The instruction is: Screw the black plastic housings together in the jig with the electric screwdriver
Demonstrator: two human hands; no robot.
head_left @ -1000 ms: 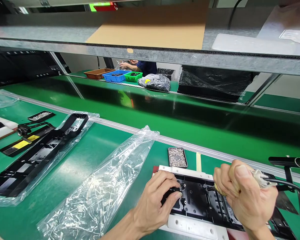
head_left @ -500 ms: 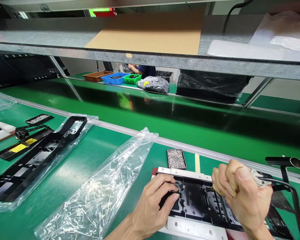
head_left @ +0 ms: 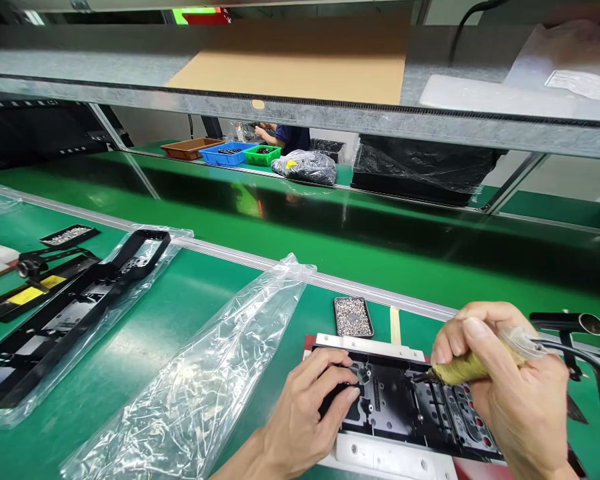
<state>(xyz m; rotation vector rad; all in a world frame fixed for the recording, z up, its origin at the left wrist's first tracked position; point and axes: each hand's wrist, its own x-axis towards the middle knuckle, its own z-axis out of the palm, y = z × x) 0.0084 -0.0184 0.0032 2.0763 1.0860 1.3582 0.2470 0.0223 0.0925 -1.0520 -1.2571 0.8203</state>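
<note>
My right hand (head_left: 510, 373) is wrapped around an electric screwdriver (head_left: 467, 363) with a yellow-wrapped grip and a black cable. The tool lies tilted, its dark tip pointing left over the far side of a long black housing (head_left: 390, 397). Whether the tip touches a screw, I cannot tell. My left hand (head_left: 315, 407) is closed over the left end of that housing, thumb and fingers curled around a dark part there. Beneath, a white fixture (head_left: 370, 453) frames the housing along its near and far sides. A small black tray of screws (head_left: 353, 317) sits just beyond it.
Clear plastic film (head_left: 195, 373) lies left of my hands. Farther left is a long black frame (head_left: 80, 307) on plastic. A black stand with a metal tube (head_left: 570, 325) rises at right. A metal shelf (head_left: 300, 113) crosses above; a person (head_left: 293, 137) works beyond the green belt.
My right hand has shifted right and tipped the screwdriver flatter, baring its yellow grip and more of the housing's right part. My left hand stays in place.
</note>
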